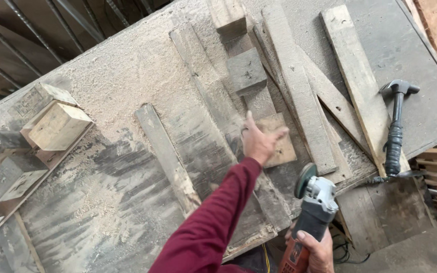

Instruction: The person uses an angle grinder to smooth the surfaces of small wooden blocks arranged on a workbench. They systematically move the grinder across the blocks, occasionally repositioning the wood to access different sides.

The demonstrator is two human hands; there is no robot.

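My left hand [259, 141], in a dark red sleeve, reaches out over the sawdust-covered workbench [127, 71]. Its fingers are spread above a small flat wooden block [281, 146], touching or just over it; it holds nothing. My right hand [317, 250] grips the orange handle of an angle grinder [314, 202] at the bench's near edge. The grinder's disc points up and away from the wood.
Several grey weathered planks [294, 76] lie fanned across the bench's middle, with a square block [246, 71] on them. A black-handled claw hammer [395, 131] rests at the right. Wooden blocks [59, 126] are stacked at the left edge. Metal bars show at the upper left.
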